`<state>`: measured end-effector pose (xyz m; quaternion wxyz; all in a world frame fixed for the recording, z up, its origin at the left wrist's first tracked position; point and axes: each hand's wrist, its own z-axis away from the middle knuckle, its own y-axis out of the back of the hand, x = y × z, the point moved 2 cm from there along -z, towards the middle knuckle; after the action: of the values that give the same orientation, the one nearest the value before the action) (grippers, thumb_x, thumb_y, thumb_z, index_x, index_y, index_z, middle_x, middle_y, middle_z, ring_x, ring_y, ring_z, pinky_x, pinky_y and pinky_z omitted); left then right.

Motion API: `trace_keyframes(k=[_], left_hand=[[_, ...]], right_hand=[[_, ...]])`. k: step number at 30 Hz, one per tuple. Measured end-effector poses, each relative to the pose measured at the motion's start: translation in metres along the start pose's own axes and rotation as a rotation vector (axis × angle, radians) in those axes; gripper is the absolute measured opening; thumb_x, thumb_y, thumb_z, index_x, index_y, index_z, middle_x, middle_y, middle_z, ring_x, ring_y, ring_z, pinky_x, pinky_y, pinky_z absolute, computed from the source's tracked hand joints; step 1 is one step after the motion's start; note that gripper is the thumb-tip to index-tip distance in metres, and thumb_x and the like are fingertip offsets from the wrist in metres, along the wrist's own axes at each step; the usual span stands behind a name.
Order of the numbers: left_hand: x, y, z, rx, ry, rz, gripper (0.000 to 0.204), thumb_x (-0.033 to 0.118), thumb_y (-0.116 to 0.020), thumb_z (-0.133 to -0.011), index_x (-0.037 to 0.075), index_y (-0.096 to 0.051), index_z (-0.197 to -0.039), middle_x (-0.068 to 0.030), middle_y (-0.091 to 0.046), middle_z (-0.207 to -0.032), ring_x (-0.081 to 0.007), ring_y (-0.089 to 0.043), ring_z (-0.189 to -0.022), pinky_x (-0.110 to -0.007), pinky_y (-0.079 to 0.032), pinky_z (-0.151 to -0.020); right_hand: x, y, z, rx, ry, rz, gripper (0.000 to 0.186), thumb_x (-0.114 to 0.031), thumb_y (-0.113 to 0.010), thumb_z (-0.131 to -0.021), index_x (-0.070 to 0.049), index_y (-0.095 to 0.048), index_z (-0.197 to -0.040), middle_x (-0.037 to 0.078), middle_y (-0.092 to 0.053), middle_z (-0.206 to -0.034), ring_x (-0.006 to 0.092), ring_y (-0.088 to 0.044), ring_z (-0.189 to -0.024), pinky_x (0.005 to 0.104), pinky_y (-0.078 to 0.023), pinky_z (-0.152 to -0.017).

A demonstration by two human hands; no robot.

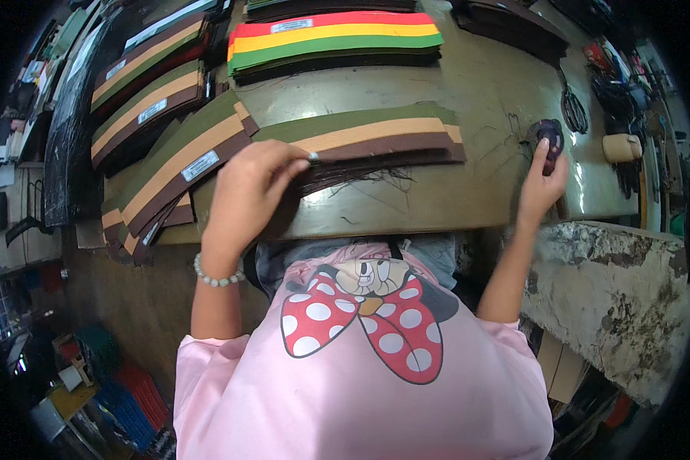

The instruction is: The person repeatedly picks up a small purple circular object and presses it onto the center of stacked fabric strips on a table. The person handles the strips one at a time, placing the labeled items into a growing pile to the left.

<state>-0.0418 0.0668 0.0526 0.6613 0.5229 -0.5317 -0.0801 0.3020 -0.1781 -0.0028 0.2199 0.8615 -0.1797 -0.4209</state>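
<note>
A stack of fabric strips (pixel 376 130) striped green, tan and brown lies in front of me on the table, loose dark threads trailing from its near edge. My left hand (pixel 257 180) pinches the near edge of the top strip at the stack's left part. Beside that hand, a fanned pile of the same striped strips (pixel 180 161) carries white labels and overhangs the table's front edge. At the right side of the table, my right hand (pixel 548 172) has its fingers closed around a small dark purplish rounded object (pixel 548 138), whose kind I cannot make out.
Behind lies a red, yellow and green striped stack (pixel 333 42). More labelled striped stacks (pixel 149 111) line the left. A dark stack (pixel 514 27) is at the far right, near black-handled scissors (pixel 574 111) and a cream roll (pixel 622 148). Loose threads lie on the metallic tabletop (pixel 437 207).
</note>
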Motion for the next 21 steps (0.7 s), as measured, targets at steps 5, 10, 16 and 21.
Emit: trace_keyframes(k=[5, 10, 16, 21], left_hand=[[0.038, 0.036, -0.015, 0.331, -0.229, -0.226, 0.012, 0.004, -0.063, -0.088, 0.004, -0.071, -0.096, -0.0153, -0.068, -0.086, -0.0359, -0.062, -0.079, -0.041, -0.048, -0.074], [0.015, 0.025, -0.035, 0.098, 0.040, 0.028, 0.018, 0.009, -0.060, -0.086, 0.006, -0.073, -0.098, -0.0148, -0.069, -0.087, -0.0324, -0.063, -0.088, -0.042, -0.045, -0.084], [-0.004, -0.031, -0.025, 0.233, -0.079, -0.306, 0.017, 0.010, -0.065, -0.088, 0.005, -0.071, -0.103, -0.0135, -0.063, -0.099, -0.0330, -0.060, -0.098, -0.042, -0.045, -0.091], [0.019, -0.060, -0.031, 0.168, -0.117, 0.155, 0.024, 0.015, -0.072, -0.087, 0.001, -0.071, -0.106, -0.0150, -0.063, -0.099, -0.0310, -0.062, -0.095, -0.039, -0.050, -0.083]], right_hand=[[0.053, 0.008, -0.033, -0.175, 0.297, 0.233, 0.032, -0.030, -0.064, -0.098, 0.002, -0.066, -0.104, 0.018, -0.063, -0.109, 0.0359, -0.054, -0.106, 0.0434, -0.043, -0.094], [0.027, 0.004, -0.040, -0.163, 0.285, 0.419, 0.031, -0.028, -0.065, -0.097, 0.003, -0.066, -0.101, 0.015, -0.063, -0.104, 0.0305, -0.059, -0.097, 0.0396, -0.047, -0.088], [-0.094, -0.019, 0.032, -0.409, -0.245, -0.644, 0.019, -0.020, -0.067, -0.098, -0.001, -0.065, -0.098, 0.000, -0.063, -0.090, 0.0077, -0.060, -0.079, 0.0242, -0.049, -0.070], [-0.151, -0.075, 0.092, -0.693, -0.394, -0.926, 0.019, -0.014, -0.063, -0.099, 0.003, -0.063, -0.107, 0.007, -0.068, -0.105, 0.0077, -0.063, -0.085, 0.0230, -0.054, -0.076]])
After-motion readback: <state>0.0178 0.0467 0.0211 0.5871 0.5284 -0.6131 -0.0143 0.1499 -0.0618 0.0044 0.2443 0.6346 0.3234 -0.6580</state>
